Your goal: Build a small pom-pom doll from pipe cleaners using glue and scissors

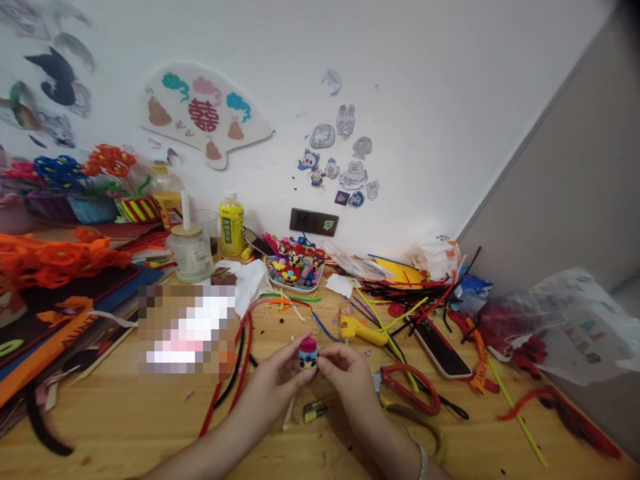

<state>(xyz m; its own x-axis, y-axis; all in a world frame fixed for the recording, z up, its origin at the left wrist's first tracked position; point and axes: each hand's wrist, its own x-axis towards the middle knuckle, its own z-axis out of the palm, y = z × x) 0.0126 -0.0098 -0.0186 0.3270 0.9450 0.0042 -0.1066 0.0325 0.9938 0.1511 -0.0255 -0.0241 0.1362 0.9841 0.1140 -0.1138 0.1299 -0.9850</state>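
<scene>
Both my hands meet over the wooden table [125, 420] near its front edge. My left hand [273, 385] and my right hand [345, 377] pinch a small fuzzy figure [308, 353] between their fingertips; it has a pink top, a blue band and a pale face. A small clip-like object [315, 413] lies on the table just below the hands. A yellow glue gun [361, 331] rests a little beyond my right hand.
Red-handled pliers [410, 390] and a phone [440, 347] lie to the right among several pipe cleaners [400, 293]. A tray of small figures [296, 267], a jar [191, 252] and a yellow bottle [231, 225] stand at the back. Orange flowers [55, 257] fill the left.
</scene>
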